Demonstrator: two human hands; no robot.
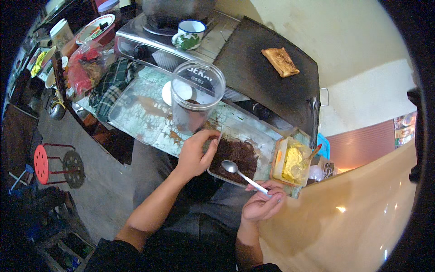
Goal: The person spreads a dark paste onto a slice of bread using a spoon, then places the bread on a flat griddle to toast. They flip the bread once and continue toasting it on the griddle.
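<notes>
My left hand grips the left rim of a clear plastic container, thumb and fingers at its edge. Dark brown granules, like chocolate sprinkles, cover much of its bottom. Between the fingers of my right hand is the handle of a metal spoon. Its bowl hangs over the sprinkles and looks bare. Just beyond my left hand stands a tall clear plastic jar with a dark substance inside. To the right of the container sits a plastic tub of yellow spread, with a utensil stuck in it.
A browned bread slice lies on a dark griddle. An enamel mug stands on the stove. A clear lid, checked cloth and plastic bag lie leftward. A red stool is on the floor.
</notes>
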